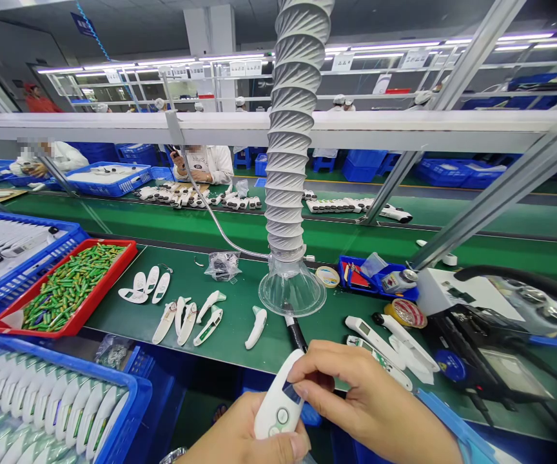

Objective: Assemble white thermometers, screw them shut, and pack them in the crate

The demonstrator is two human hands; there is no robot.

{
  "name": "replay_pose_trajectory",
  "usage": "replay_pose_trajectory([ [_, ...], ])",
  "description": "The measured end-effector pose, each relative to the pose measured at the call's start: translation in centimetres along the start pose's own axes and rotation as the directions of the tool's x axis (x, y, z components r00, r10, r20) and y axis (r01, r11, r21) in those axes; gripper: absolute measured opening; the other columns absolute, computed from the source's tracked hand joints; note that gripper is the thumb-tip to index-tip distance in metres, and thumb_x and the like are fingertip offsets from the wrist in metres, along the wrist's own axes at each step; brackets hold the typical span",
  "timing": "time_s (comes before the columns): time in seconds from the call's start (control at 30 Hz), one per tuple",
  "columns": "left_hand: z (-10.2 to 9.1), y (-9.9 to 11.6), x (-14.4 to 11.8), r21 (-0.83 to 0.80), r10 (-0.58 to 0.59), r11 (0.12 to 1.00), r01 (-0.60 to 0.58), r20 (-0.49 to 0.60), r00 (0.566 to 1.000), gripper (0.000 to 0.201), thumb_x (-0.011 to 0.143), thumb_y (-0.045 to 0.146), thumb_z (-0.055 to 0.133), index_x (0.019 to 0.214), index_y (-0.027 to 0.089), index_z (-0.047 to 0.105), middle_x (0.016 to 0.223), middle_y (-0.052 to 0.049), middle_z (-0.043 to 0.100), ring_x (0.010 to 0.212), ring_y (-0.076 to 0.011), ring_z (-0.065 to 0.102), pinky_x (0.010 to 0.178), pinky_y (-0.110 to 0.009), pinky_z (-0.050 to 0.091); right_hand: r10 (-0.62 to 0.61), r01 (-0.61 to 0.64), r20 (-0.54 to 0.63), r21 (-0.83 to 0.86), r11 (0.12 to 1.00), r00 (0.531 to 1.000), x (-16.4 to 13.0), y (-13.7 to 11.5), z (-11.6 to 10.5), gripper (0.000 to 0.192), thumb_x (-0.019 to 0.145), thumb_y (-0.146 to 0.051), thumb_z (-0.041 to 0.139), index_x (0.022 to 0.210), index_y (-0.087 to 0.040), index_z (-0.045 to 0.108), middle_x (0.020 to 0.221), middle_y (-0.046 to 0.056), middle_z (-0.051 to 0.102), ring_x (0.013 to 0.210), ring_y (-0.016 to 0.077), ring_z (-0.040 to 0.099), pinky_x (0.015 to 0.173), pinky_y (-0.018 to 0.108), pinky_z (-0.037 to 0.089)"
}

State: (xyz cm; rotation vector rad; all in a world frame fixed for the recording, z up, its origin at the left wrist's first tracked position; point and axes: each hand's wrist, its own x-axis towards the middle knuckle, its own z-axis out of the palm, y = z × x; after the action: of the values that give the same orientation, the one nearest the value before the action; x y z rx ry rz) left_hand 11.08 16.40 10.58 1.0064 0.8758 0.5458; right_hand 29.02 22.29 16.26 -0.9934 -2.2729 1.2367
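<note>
Between the left hand [242, 430], curled around its lower body, and the right hand [361, 390], pinching narrowly at its edge beside the dark window [292, 392], sits a white handheld device [273, 404]. Beyond both hands hangs a clear hood [302, 293]; to their left lies a red tray [81, 310].

White device [277, 398] in left hand [242, 433] — right hand [363, 394] at its window [292, 391]
</note>
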Motion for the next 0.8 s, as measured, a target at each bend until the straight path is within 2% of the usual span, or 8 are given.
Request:
replay_pose_trajectory([
  [0.53, 0.4, 0.4, -0.4, -0.009, -0.012, 1.000, 0.012, -0.008, 1.000, 0.043, 0.072, 0.057, 0.061, 0.069, 0.015, 0.051, 0.056, 0.005, 0.038, 0.051, -0.0059, 0.030, 0.048, -0.023, 0.020, 0.008, -0.009, -0.005, -0.068, 0.998, 1.000, -0.1, -0.3, 0.5, 0.014, 0.086, -0.016, 0.053, 0.085, -0.022, 0.066, 0.073, -0.002, 0.059, 0.064, 0.0085, 0.053, 0.057, 0.019, 0.041],
  [0.67, 0.2, 0.0, -0.4, -0.004, -0.026, 1.000, 0.026, -0.016, 1.000, 0.042, 0.072, 0.056, 0.061, 0.073, 0.015, 0.053, 0.056, 0.004, 0.038, 0.051, -0.0063, 0.030, 0.048, -0.023, 0.021, 0.038, -0.040, -0.066, -0.031, 0.999, 0.997, -0.4, 0.9, 0.7, 0.016, 0.085, -0.023, 0.057, 0.100, -0.024, 0.060, 0.074, -0.004, 0.058, 0.063, 0.0092, 0.053, 0.057, 0.020, 0.042],
  [0.8, 0.1, -0.3, -0.4, -0.004, -0.055, 0.998, 0.055, -0.050, 0.997, 0.042, 0.072, 0.056, 0.062, 0.075, 0.014, 0.054, 0.056, 0.004, 0.039, 0.051, -0.0065, 0.031, 0.049, -0.023, 0.021, 0.098, -0.114, -0.228, -0.060, 0.992, 0.969, -0.7, 1.8, 1.6, 0.028, 0.087, -0.036, 0.054, 0.113, -0.028, 0.053, 0.073, -0.004, 0.053, 0.064, 0.0119, 0.051, 0.057, 0.023, 0.043],
])
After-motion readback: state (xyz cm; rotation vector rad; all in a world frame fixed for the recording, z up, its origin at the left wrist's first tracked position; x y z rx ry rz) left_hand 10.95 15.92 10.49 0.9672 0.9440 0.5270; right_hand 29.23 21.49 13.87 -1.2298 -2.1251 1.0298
